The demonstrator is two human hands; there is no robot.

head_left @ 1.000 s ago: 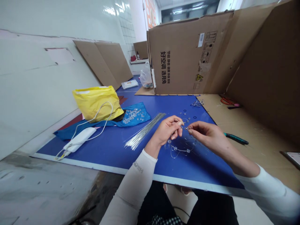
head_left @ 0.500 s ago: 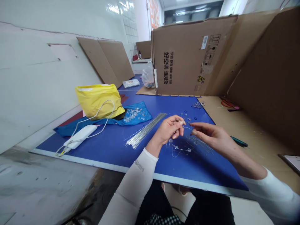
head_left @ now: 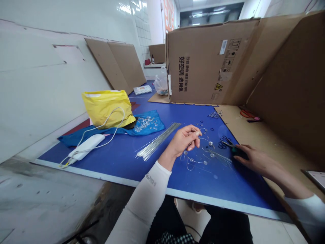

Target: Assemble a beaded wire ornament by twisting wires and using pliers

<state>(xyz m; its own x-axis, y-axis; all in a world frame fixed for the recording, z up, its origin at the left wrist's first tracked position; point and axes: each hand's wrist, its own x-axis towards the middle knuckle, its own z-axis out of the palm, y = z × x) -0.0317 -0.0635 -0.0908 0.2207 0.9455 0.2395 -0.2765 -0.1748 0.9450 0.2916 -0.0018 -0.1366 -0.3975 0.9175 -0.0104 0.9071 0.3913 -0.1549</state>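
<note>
Wire with clear beads is right of centre frame, pinched in the left hand; right hand has pliers gripped. If that pinch slips, beads could probably slide off.

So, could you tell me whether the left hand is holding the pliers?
No, the left hand pinches a thin beaded wire, while the pliers are in the right hand's grip.
</note>
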